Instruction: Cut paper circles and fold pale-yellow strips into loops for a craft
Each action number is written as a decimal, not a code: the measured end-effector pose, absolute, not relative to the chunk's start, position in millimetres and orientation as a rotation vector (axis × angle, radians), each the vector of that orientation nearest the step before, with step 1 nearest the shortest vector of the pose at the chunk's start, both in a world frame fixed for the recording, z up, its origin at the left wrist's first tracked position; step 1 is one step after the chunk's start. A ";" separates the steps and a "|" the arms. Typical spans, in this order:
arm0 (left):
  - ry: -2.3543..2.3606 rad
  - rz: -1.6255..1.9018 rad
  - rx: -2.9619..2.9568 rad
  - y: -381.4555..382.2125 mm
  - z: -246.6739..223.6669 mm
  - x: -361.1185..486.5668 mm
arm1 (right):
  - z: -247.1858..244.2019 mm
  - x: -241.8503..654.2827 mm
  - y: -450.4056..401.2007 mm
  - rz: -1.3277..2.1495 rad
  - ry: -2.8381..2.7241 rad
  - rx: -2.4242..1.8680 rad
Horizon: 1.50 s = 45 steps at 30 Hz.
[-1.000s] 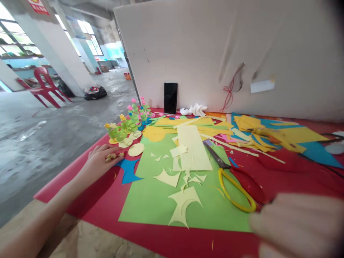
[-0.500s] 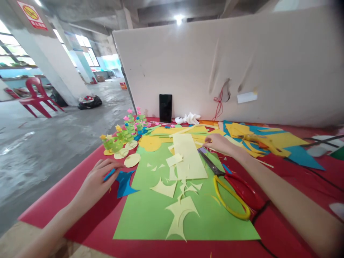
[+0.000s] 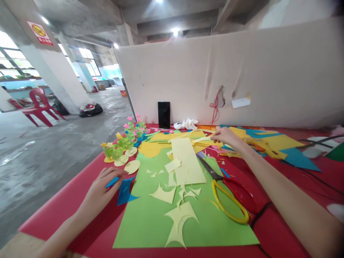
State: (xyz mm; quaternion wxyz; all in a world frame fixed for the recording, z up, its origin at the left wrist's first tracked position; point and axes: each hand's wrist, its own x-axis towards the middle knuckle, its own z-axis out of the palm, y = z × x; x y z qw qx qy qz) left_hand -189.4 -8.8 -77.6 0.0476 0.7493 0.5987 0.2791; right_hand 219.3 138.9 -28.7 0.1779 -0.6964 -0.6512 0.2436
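My left hand (image 3: 107, 188) lies over a blue paper scrap (image 3: 125, 191) on the red table cover, fingers stretched out. Its fingertips are close to a cream paper circle (image 3: 132, 167). At the far side, my right hand (image 3: 225, 137) pinches the end of a pale yellow paper strip (image 3: 202, 139). Between the hands, a pale yellow paper sheet (image 3: 188, 161) and several cut scraps (image 3: 163, 194) lie on a green paper sheet (image 3: 145, 225). Scissors (image 3: 231, 204) with one yellow and one red handle loop rest on the green sheet's right side.
Small paper plants with star tops (image 3: 118, 145) stand at the left table edge. A black phone (image 3: 163, 114) leans on the pale partition (image 3: 174, 75). A yellow glue gun (image 3: 268, 148) lies on coloured paper at right, with dark cords (image 3: 309, 172) nearby.
My right hand has moved slightly right, and a pale yellow strip now shows clearly in its fingers. My left hand stays over the blue scrap. The camera view has tilted up a little.
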 end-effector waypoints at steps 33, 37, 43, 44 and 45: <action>0.845 1.232 1.605 49.6 13.0 -28.4 | 10.1 179.4 -34.2 1.323 -2.200 -1.167; 0.830 0.958 1.721 38.7 10.9 -16.8 | 7.9 179.3 -9.6 0.884 -1.866 -1.267; 0.831 0.873 1.868 26.8 6.1 -8.9 | 13.7 163.1 3.5 0.713 -1.786 -1.245; 0.845 0.895 1.937 25.9 6.4 -9.2 | 13.0 161.8 3.3 0.693 -1.780 -1.246; 0.858 0.934 2.041 25.2 7.1 -9.6 | 11.8 161.3 2.9 0.679 -1.777 -1.250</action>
